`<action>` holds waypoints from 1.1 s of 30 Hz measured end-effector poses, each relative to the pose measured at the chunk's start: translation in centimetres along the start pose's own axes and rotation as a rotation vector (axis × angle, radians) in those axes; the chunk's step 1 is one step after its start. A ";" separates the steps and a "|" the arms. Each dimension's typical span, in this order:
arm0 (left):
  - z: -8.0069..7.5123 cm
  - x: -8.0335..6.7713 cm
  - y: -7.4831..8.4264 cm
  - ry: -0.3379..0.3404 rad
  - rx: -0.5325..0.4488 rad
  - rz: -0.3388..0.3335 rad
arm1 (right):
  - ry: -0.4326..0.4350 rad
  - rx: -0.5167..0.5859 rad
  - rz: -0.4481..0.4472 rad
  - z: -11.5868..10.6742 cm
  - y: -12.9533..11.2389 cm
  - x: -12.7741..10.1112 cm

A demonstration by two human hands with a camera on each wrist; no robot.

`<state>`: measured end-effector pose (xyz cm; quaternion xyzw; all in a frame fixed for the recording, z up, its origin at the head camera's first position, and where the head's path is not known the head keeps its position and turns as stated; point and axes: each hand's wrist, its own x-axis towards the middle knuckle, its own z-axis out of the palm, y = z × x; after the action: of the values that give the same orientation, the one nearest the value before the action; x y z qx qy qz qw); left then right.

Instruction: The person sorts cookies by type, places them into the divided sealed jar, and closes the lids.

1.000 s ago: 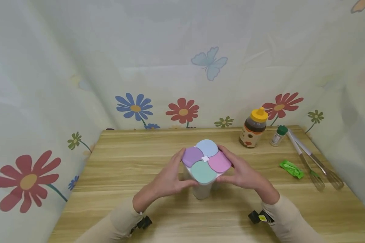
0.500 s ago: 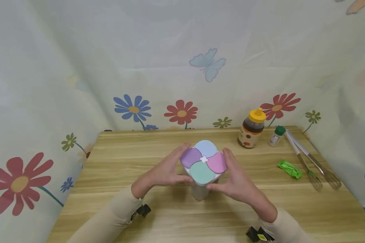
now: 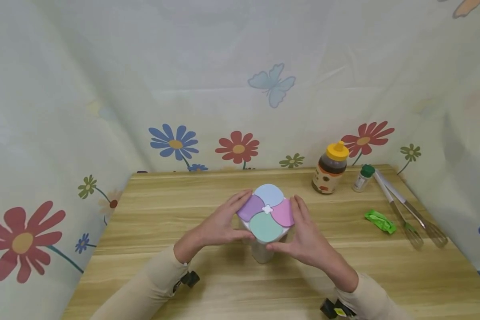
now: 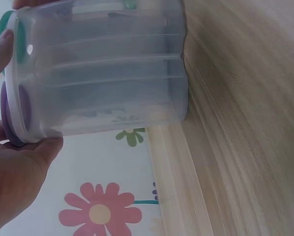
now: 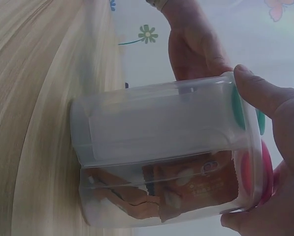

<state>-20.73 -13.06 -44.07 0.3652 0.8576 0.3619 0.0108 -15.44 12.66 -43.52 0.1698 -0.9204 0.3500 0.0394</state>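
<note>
a clear plastic container (image 3: 264, 249) is standing upright on the wooden table (image 3: 164, 266), near its middle, and both hands are grasping it at the top. its lid (image 3: 266, 212) is showing four coloured flaps: blue at the back, purple on the left, pink on the right and teal at the front, meeting at a small white cross. the left hand (image 3: 218, 224) is curling round the purple side of the lid, thumb lying along the front edge. the right hand (image 3: 304, 235) is curling round the pink side, thumb pressing at the teal flap's rim. in the right wrist view the container (image 5: 161, 157) is showing a brown packet inside one compartment; in the left wrist view the container (image 4: 97, 69) is looking cloudy.

at the back right of the table a honey bottle (image 3: 330, 167) with a yellow cap is standing just beside a small green-capped jar (image 3: 363, 177). metal tongs (image 3: 408, 213) are lying near the right edge, with a green packet (image 3: 380, 221) close to them.
</note>
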 end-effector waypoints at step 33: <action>2.0 -1.4 2.7 0.215 0.175 -0.112 | -0.086 0.043 -0.199 -1.1 2.6 2.0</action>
<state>-17.42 -11.44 -44.19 0.2753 0.9011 0.3218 -0.0929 -18.30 14.64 -43.90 0.2760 -0.8921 0.3564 0.0309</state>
